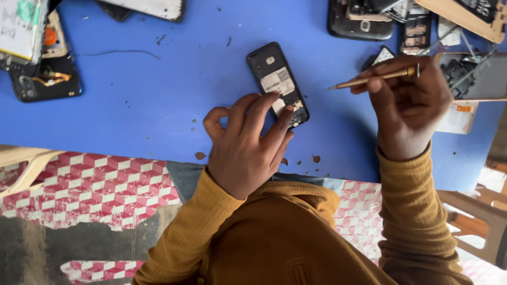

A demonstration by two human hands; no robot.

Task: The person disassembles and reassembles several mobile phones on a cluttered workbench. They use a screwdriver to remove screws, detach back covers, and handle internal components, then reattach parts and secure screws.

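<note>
In the head view, the left hand (245, 145) sits at the centre of the frame with its fingers (264, 108) spread and pressed down on the lower end of a small black phone (274, 79), which lies back-up and opened on the blue table (158, 105), just above centre. The right hand (409, 103), at the right of the frame and apart from the phone, has its fingers closed around a slim brass-coloured screwdriver (372, 78) whose tip points left toward the phone. Other dismantled phones (362, 18) lie along the top edge and in the upper left corner.
</note>
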